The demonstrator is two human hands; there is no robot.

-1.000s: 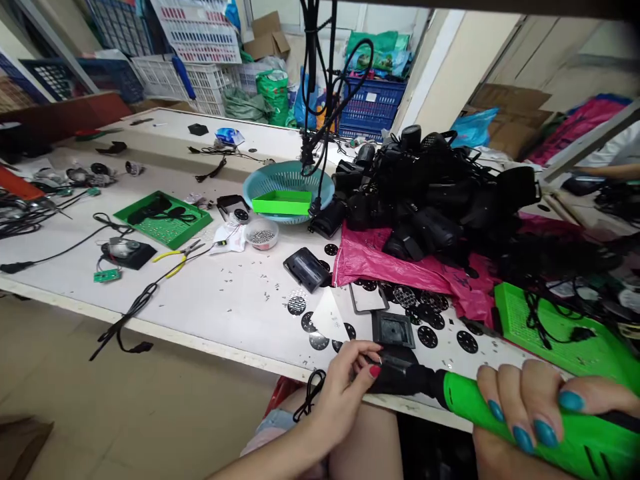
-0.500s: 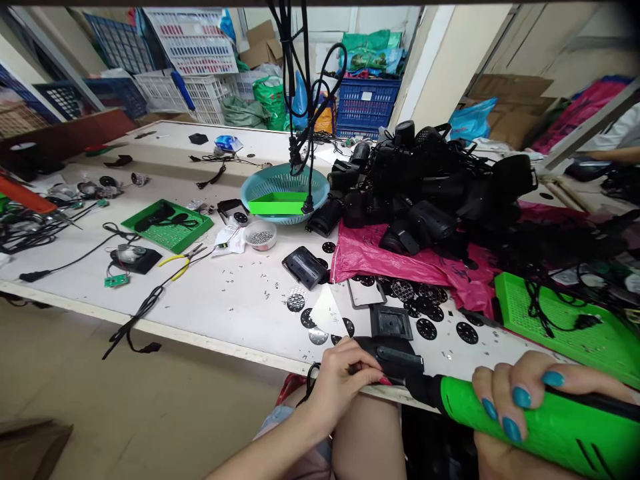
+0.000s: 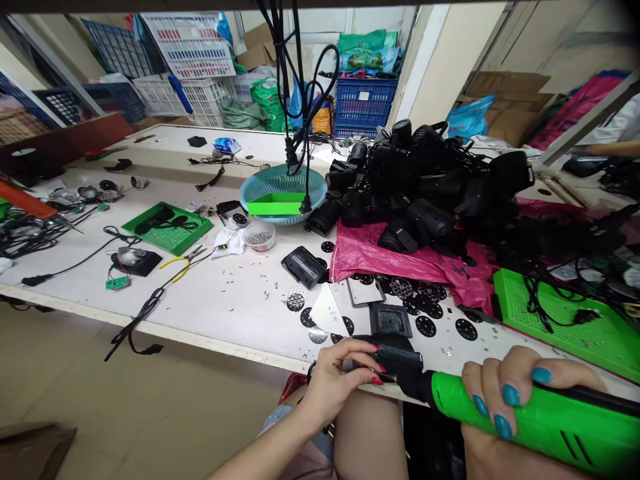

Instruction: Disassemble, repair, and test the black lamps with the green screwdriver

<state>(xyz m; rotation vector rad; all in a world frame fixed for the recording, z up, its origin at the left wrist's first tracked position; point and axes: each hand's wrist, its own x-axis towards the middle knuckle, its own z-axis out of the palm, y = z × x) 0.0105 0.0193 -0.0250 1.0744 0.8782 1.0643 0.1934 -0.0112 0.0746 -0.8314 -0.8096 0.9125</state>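
My right hand point(image 3: 505, 393) grips a bright green electric screwdriver point(image 3: 530, 423) that lies across the table's front edge, its black nose pointing left. My left hand point(image 3: 343, 377) pinches a small black housing point(image 3: 393, 357) at that nose, right at the table edge. Just beyond it sits a square black frame part point(image 3: 391, 320) among several black perforated discs point(image 3: 426, 326). A thin black cord loops under my left wrist.
A heap of black lamp housings point(image 3: 425, 187) rests on a pink bag point(image 3: 395, 260). Green trays lie at right point(image 3: 570, 320) and left point(image 3: 167, 227). A teal basket point(image 3: 283, 193), a bowl of screws point(image 3: 260, 235), yellow pliers point(image 3: 180, 260), cables and hanging cords point(image 3: 295, 100) crowd the table.
The view rose slightly. My right hand slid the green screwdriver a little left, and my left hand shifted its pinch on the black housing at its nose.
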